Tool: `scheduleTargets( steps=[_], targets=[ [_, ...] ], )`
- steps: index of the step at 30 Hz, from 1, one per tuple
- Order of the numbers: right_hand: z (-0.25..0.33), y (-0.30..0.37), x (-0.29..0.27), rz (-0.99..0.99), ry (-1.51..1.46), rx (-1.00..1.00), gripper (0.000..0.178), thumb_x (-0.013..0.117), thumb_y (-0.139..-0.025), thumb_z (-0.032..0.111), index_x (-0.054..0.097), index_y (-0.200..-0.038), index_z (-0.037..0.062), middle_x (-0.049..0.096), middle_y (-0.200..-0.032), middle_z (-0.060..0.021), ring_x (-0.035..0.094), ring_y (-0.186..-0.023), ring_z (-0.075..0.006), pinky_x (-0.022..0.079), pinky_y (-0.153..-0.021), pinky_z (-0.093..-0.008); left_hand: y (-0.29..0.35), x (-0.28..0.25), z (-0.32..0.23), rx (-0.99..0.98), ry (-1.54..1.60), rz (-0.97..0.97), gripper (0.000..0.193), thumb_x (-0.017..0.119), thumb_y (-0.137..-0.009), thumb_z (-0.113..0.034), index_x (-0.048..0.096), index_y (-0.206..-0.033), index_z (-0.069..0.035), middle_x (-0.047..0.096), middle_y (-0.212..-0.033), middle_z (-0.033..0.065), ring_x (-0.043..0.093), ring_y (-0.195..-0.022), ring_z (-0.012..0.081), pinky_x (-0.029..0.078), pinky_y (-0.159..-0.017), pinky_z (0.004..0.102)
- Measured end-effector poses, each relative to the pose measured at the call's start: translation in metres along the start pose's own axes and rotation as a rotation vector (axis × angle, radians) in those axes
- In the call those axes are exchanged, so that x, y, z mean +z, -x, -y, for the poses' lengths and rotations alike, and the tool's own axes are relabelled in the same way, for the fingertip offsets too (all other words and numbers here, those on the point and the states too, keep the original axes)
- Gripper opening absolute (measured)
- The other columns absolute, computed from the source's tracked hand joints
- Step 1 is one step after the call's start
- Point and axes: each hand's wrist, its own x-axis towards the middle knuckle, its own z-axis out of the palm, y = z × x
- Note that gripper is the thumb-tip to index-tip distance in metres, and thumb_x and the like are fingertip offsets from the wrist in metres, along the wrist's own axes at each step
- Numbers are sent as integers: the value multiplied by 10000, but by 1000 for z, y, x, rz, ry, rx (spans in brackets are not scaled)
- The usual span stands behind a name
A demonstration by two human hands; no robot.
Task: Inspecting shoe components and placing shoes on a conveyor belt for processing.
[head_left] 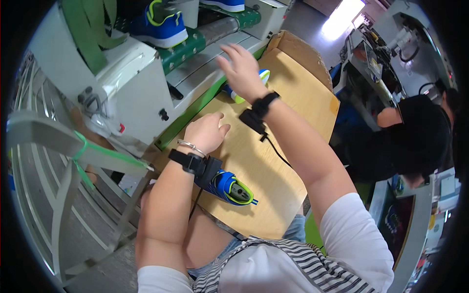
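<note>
Over the wooden tabletop point(273, 141), my left hand point(204, 133) hovers with loosely bent fingers, thumb and forefinger apart and nothing visible between them. A blue sports shoe point(225, 183) with a lime lining rests on the board beneath my left wrist, its toe partly hidden by the wrist strap and device. Farther off, my right hand point(242, 72) reaches toward the conveyor, fingers stretched out and holding nothing I can see. Behind the right hand lies another shoe point(264, 76), blue, lime and white, mostly covered by that hand.
A green conveyor belt point(183, 52) runs along the far side, carrying a blue shoe point(163, 30) and part of another shoe point(229, 4). Cardboard point(305, 56) edges the board's far end. A metal rack point(46, 132) stands at left. Another person point(415, 136) works at right.
</note>
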Motion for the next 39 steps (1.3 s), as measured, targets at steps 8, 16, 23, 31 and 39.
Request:
scheduleTargets(
  steps=[8, 16, 23, 31, 39],
  targets=[
    [-55, 162, -50, 510, 276, 426, 735, 588, -976, 447, 275, -1560, 130, 275, -1604, -186, 367, -1413, -416, 284, -1159, -563, 7, 0, 1, -45, -143, 154, 526, 615, -945, -388, 581, -1339, -41, 652, -1266, 201, 628, -1164, 351, 493, -991, 437],
    [-67, 136, -19, 6, -192, 891, 1020, 821, -774, 398, 236, -1504, -8, 299, -1483, -329, 352, -1385, -427, 316, -1155, -442, 2, 6, 4, -22, -146, 173, 544, 616, -947, -402, 566, -1357, -49, 657, -1262, 197, 624, -1171, 354, 492, -995, 426],
    [-11, 142, -66, 554, -744, 730, 830, 615, -758, -21, 328, -1518, 152, 459, -1408, -175, 501, -1270, -289, 441, -1058, -364, -1, 6, 27, -20, -135, 4, 443, 610, -944, -402, 632, -1215, -51, 680, -1197, 192, 656, -1109, 351, 521, -932, 449],
    [55, 183, -97, 431, -728, 851, 673, 665, -924, 94, 345, -1516, 105, 569, -1296, -172, 580, -1155, -198, 475, -986, -333, 5, -4, 13, -96, -28, -133, 532, 556, -954, -552, 591, -1039, -27, 694, -990, 207, 677, -918, 370, 521, -801, 440],
    [75, 78, -125, 37, -707, 529, 589, 662, -956, 163, 385, -1470, 88, 597, -1196, -160, 601, -1082, -178, 497, -917, -301, 5, -19, -2, 97, 864, -202, 592, 522, -1011, -532, 504, -1224, 19, 634, -1038, 158, 649, -916, 267, 510, -824, 364]
  ],
)
